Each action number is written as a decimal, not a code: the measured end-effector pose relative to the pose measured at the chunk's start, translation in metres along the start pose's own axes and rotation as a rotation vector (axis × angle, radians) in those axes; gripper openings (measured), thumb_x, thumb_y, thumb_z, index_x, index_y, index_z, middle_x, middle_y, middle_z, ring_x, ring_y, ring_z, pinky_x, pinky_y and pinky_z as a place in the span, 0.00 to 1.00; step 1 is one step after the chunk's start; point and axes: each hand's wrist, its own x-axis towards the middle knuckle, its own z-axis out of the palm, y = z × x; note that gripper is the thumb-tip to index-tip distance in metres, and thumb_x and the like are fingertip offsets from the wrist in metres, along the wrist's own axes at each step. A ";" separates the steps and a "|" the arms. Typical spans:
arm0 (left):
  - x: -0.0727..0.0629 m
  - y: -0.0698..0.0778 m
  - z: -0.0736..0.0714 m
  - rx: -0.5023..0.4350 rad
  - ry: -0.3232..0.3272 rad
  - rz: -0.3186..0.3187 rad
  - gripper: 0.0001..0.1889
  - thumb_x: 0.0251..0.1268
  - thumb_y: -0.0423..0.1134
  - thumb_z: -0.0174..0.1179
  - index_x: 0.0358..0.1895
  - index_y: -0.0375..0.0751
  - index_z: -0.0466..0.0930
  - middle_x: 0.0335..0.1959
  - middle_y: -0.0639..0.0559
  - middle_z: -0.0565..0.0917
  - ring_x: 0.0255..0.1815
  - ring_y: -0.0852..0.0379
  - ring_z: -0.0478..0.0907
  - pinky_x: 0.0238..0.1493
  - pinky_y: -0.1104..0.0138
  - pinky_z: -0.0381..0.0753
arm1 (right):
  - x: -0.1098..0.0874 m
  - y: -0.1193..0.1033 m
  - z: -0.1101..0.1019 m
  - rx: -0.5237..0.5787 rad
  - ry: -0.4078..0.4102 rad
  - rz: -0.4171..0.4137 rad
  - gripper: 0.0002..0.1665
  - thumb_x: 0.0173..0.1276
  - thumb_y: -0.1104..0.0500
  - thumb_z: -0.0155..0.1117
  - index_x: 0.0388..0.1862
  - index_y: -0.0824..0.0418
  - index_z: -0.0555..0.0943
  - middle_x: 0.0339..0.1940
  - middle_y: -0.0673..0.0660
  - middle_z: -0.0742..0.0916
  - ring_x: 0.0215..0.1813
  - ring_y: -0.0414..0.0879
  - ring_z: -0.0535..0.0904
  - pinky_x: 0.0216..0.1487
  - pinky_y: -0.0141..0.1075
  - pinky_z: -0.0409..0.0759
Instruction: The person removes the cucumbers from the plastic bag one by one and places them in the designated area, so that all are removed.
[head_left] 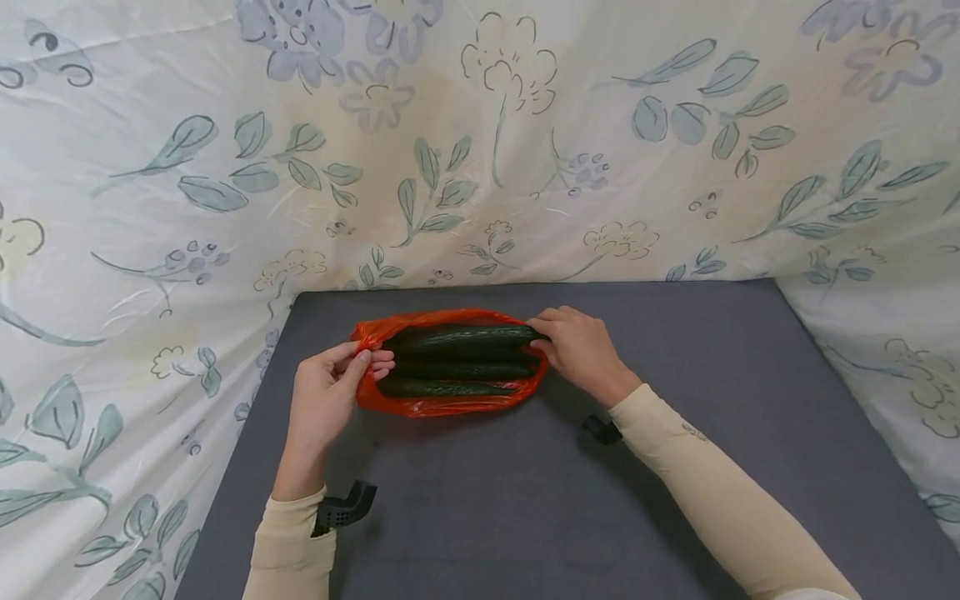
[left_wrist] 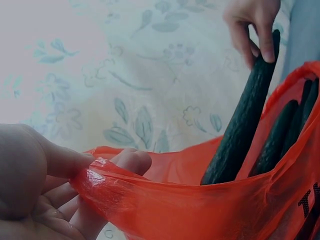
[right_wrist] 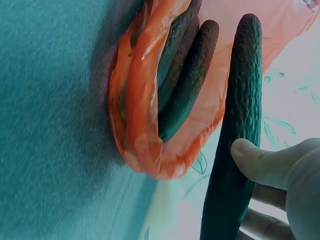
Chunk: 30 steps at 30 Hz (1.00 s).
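A red plastic bag (head_left: 420, 408) lies on the dark table with its mouth spread open and several long green cucumbers (head_left: 450, 368) inside. My left hand (head_left: 330, 392) pinches the bag's left rim between thumb and fingers; in the left wrist view the thin plastic (left_wrist: 100, 182) bunches in that grip. With my right hand (head_left: 581, 346) I hold one cucumber (head_left: 465, 337) near its right end. The right wrist view shows this cucumber (right_wrist: 245, 90) raised apart from the other cucumbers (right_wrist: 187, 85), thumb along its side. Its far end overlaps the bag's mouth in the left wrist view.
The dark grey tabletop (head_left: 480, 500) stretches in front of the bag and to both sides. A pale cloth with printed flowers and leaves (head_left: 480, 167) hangs behind the table and along its sides. Black wrist cameras (head_left: 345, 507) sit at both sleeves.
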 end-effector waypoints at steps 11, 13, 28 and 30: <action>-0.002 0.003 0.000 0.001 -0.003 -0.001 0.16 0.85 0.30 0.57 0.66 0.22 0.81 0.51 0.33 0.90 0.43 0.61 0.92 0.53 0.70 0.87 | -0.012 0.011 -0.013 -0.002 0.042 0.005 0.21 0.67 0.60 0.83 0.59 0.59 0.92 0.54 0.56 0.92 0.49 0.54 0.87 0.40 0.52 0.91; -0.002 0.003 0.001 -0.002 -0.003 -0.005 0.16 0.85 0.30 0.57 0.66 0.22 0.81 0.51 0.32 0.90 0.43 0.61 0.92 0.53 0.70 0.87 | -0.014 0.014 -0.015 -0.007 0.050 0.006 0.21 0.67 0.60 0.83 0.59 0.59 0.92 0.53 0.56 0.92 0.49 0.54 0.87 0.41 0.52 0.91; -0.001 0.004 -0.001 -0.022 0.001 -0.006 0.16 0.84 0.29 0.58 0.65 0.21 0.81 0.50 0.32 0.90 0.43 0.58 0.93 0.52 0.68 0.88 | -0.027 0.034 -0.029 -0.010 0.047 0.045 0.22 0.70 0.60 0.81 0.61 0.62 0.90 0.53 0.58 0.91 0.49 0.55 0.86 0.43 0.54 0.90; -0.001 0.004 -0.001 -0.029 -0.003 -0.008 0.16 0.84 0.29 0.58 0.64 0.21 0.81 0.50 0.32 0.90 0.43 0.58 0.92 0.52 0.67 0.89 | -0.030 0.037 -0.031 -0.015 0.045 0.052 0.22 0.70 0.59 0.81 0.62 0.62 0.90 0.53 0.58 0.91 0.49 0.55 0.86 0.42 0.54 0.90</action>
